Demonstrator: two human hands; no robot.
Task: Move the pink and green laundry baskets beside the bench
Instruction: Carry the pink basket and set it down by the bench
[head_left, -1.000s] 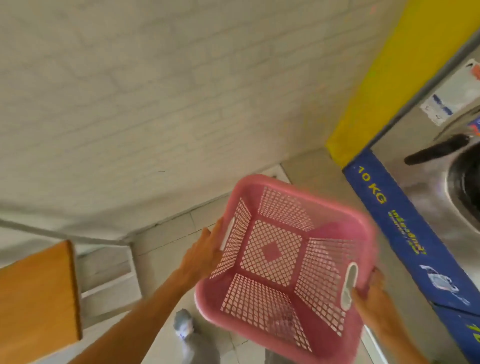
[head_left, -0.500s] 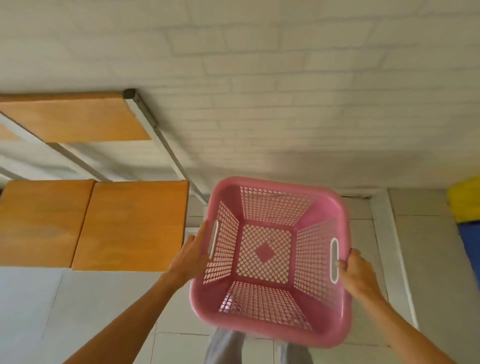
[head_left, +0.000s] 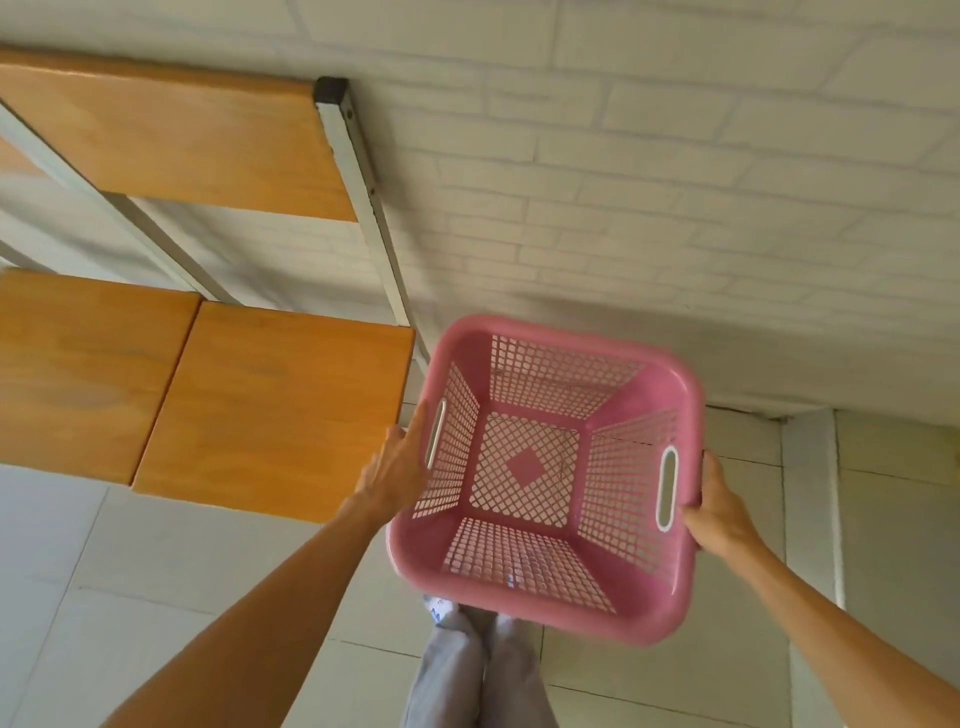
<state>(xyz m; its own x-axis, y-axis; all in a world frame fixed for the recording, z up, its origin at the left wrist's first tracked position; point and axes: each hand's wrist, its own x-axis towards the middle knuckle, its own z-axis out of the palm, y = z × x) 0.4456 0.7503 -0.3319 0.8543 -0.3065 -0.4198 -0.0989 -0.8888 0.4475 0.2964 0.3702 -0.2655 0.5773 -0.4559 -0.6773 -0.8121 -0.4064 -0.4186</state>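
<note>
An empty pink laundry basket (head_left: 540, 613) with latticed walls hangs in the air between my hands, just right of the wooden bench (head_left: 270, 410). My left hand (head_left: 397, 465) lies against its left handle side, fingers stretched along the wall. My right hand (head_left: 719, 512) grips the right rim by the slotted handle. The basket's left rim sits close to the bench seat's end. No green basket is in view.
The bench has orange wooden seat slabs and a backrest (head_left: 171, 140) on a white metal frame (head_left: 363, 182). A white brick wall (head_left: 675, 182) rises behind. Pale floor tiles (head_left: 130, 597) lie below, with my legs (head_left: 478, 675) under the basket.
The view has swung left from the washing machine to the bench. The basket, held in both hands, has come level and now sits lower beside the bench end.
</note>
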